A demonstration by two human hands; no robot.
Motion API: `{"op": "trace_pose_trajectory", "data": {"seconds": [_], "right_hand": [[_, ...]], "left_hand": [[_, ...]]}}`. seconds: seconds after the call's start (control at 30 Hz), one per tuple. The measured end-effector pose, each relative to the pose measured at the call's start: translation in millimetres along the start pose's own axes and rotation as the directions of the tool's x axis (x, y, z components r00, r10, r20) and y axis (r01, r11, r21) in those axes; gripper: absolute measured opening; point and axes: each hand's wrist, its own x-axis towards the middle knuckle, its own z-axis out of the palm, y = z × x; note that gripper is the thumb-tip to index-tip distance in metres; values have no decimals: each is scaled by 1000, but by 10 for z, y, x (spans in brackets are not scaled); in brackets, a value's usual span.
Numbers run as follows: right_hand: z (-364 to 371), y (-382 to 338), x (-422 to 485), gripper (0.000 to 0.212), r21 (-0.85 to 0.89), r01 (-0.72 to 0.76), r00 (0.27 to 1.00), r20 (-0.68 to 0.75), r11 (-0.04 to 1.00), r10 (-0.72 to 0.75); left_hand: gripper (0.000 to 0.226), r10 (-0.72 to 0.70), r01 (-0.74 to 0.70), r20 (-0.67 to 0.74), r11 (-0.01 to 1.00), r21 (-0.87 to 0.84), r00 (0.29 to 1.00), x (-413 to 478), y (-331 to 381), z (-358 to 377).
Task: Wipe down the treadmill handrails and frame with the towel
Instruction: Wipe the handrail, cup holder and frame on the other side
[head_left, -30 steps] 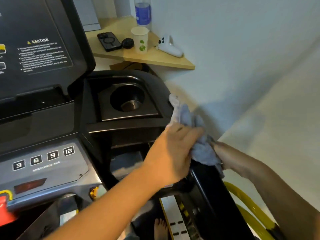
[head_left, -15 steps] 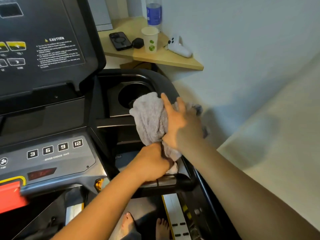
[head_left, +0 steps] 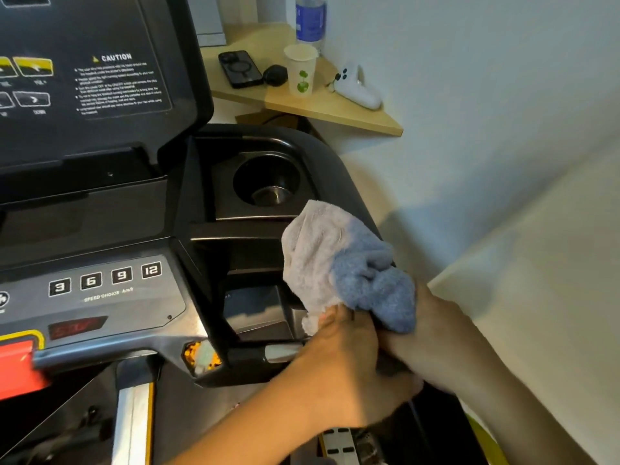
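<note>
On the treadmill [head_left: 208,236], the upright black console panel [head_left: 40,146] carries the white word "CAUTION" [head_left: 116,57] beside a yellow warning triangle, near the panel's right edge. The bulleted lines of white print under it are too small to read, as are the captions under the yellow and grey icon keys [head_left: 33,67] at the panel's left edge. On the grey control panel [head_left: 134,313] below, four square buttons in a row read "3" [head_left: 59,286], "6" [head_left: 91,281], "9" [head_left: 121,274] and "12" [head_left: 151,270], with "SPEED CHOICE km/h" [head_left: 107,294] printed beneath them. The red display [head_left: 78,327] under that shows dim, unreadable digits. On the wooden table [head_left: 369,120], a paper cup [head_left: 302,73] bears a green leaf emblem, and a bottle [head_left: 310,20] has a blue label with illegible print.
</note>
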Motion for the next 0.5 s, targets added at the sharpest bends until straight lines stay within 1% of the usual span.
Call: {"op": "trace_pose_trajectory", "data": {"seconds": [0.03, 0.1, 0.13, 0.17, 0.2, 0.23, 0.27, 0.3, 0.33, 0.4, 0.43, 0.47, 0.5], "right_hand": [[2, -14, 163, 65, 106, 1, 1000, 27, 994, -4], [-79, -97, 456, 82, 189, 111, 986, 100, 976, -132], [-141, -136, 576, 94, 233, 156, 977, 107, 960, -184], [-199, -189, 677, 103, 277, 163, 976, 97, 947, -196], [-242, -218, 773, 109, 316, 164, 976, 85, 934, -200], [-232, -254, 844, 112, 337, 155, 977, 85, 929, -194], [-235, -253, 876, 110, 357, 144, 978, 91, 923, -188], [-222, -238, 867, 103, 405, 125, 979, 101, 906, -180], [-204, -182, 849, 91, 459, 102, 980, 104, 883, -167], [-202, -69, 728, 59, 541, 36, 981, 141, 840, -133], [-199, 14, 654, 44, 561, 3, 979, 166, 828, -116], [-178, 140, 584, 32, 574, -23, 977, 187, 819, -103], [-156, 294, 489, 27, 575, -75, 973, 221, 815, -66]], "left_hand": [[85, -52, 51, -10, 992, -117, 999, 77, -50, -3], [80, -177, 173, 14, 937, -303, 984, 273, -179, -45], [87, -256, 242, 20, 883, -402, 966, 377, -258, -53], [97, -335, 306, 37, 804, -510, 941, 473, -301, -70], [105, -413, 365, 56, 726, -583, 909, 543, -285, -88], [110, -473, 404, 62, 668, -625, 879, 591, -240, -98], [113, -511, 441, 59, 671, -596, 858, 622, -178, -92], [110, -540, 476, 32, 710, -518, 841, 623, -126, -52], [103, -551, 495, -8, 754, -432, 834, 583, -51, -12], [82, -485, 455, -54, 850, -267, 873, 488, 63, 58], [72, -436, 424, -71, 895, -137, 897, 413, 134, 68], [65, -377, 381, -78, 923, 58, 923, 326, 224, 85], [60, -321, 330, -77, 912, 243, 944, 233, 304, 141]]}}
